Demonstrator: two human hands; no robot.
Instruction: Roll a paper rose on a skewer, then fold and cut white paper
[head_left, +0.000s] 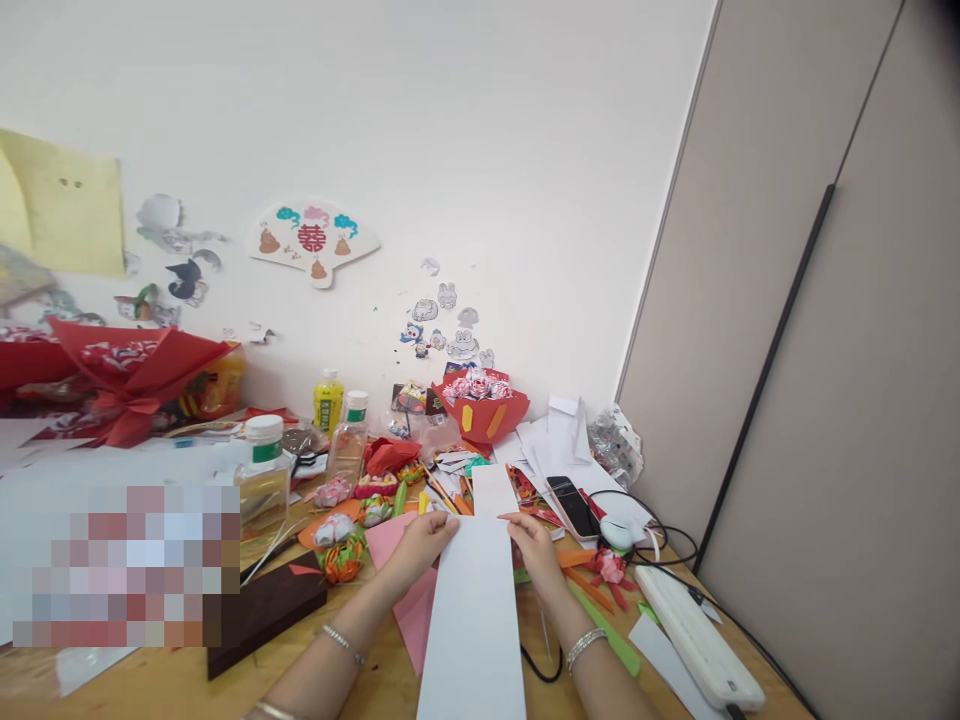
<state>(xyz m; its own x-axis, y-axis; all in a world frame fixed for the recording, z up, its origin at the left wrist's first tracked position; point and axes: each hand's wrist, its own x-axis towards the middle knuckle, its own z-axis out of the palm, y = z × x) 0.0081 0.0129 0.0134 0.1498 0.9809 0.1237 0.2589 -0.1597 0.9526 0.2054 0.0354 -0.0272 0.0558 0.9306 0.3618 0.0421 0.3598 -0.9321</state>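
A long strip of white paper (478, 620) stretches from the near edge of the view up to my two hands. My left hand (426, 540) pinches its far left corner between thumb and fingers. At the far right corner, my right hand (531, 540) holds the same strip in a pinch. Just beyond the held edge is another piece of white paper (493, 490). Pink paper (409, 610) lies beside and partly under the strip on the left. Green paper (607, 630) is by my right wrist.
A phone (573, 507), a mouse (616, 533) with black cable and a white power strip (697, 635) lie to the right. Bottles (266, 475), a dark box (266, 615) and crumpled paper flowers (343, 558) crowd the left. A red bouquet (484, 415) stands by the wall.
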